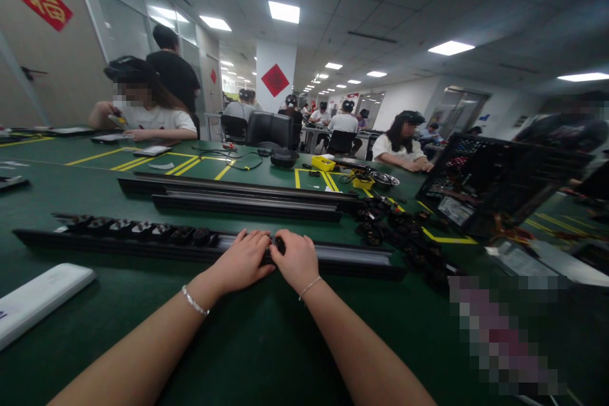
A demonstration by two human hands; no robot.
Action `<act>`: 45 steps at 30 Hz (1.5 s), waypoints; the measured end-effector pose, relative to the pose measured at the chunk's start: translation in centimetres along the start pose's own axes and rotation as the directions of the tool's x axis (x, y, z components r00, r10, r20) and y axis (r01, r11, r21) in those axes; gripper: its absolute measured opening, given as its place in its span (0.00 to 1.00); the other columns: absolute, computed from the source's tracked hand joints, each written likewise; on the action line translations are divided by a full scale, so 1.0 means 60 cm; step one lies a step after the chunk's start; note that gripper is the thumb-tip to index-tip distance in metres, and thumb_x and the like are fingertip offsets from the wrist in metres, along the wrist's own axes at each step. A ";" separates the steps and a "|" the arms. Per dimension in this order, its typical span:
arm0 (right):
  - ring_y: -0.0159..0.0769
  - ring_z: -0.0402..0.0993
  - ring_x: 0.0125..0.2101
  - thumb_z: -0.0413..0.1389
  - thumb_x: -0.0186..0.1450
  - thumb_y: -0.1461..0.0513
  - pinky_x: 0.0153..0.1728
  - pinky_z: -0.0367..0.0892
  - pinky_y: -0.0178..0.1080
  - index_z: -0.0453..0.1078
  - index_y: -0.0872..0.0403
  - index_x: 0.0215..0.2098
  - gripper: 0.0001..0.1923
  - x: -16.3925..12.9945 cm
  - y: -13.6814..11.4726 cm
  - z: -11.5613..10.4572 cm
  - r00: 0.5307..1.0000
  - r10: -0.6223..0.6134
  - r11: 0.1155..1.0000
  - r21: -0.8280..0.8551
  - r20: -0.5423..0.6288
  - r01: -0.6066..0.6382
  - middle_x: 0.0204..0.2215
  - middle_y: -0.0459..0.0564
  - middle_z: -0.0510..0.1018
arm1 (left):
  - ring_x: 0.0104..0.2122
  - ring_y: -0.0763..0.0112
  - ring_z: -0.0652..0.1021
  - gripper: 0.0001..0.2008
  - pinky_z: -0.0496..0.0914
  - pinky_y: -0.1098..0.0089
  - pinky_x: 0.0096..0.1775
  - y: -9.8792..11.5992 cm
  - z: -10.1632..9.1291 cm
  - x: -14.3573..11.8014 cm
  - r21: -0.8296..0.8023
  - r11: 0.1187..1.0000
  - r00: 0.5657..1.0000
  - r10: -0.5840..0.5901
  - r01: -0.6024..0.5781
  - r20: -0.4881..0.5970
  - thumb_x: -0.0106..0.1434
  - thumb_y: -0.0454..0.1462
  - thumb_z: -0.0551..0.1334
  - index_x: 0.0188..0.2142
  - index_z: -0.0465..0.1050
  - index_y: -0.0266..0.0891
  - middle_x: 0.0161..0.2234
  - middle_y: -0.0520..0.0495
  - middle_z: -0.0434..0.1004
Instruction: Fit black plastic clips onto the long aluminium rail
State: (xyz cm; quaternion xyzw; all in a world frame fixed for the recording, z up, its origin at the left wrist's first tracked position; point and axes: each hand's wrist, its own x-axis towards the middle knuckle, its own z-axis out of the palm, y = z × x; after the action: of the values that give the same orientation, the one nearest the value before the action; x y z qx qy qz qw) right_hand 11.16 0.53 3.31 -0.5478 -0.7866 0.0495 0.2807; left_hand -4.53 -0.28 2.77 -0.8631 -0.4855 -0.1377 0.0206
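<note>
My left hand (245, 260) and right hand (297, 259) rest curled, side by side, on the black rail (333, 257), pinching a small black clip (279, 245) between them; the rail's long axis runs left-right across me.

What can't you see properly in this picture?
- Small black part under the left hand and right hand on the rail: fingers cover it.
- Pile of black parts: dark and blurred, shapes unclear.
- Patch at lower right: pixelated.
- White slab: cut off by the left edge.
- Open case: insides too small to read.
</note>
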 end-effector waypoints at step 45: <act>0.34 0.67 0.38 0.50 0.59 0.62 0.42 0.59 0.37 0.68 0.49 0.37 0.09 0.007 0.008 -0.005 0.997 -0.071 0.997 -0.012 0.027 0.071 0.35 0.46 0.73 | 0.52 0.57 0.67 0.28 0.56 0.54 0.53 -0.005 0.023 0.007 0.105 0.994 0.993 -0.020 0.032 -0.120 0.59 0.52 0.54 0.54 0.60 0.39 0.53 0.40 0.67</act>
State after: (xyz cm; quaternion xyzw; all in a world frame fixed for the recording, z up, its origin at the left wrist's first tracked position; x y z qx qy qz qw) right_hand 11.62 1.03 3.52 -0.5207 -0.8094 0.0417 0.2684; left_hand -4.28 0.49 1.50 -0.8446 -0.5013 -0.1630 0.0936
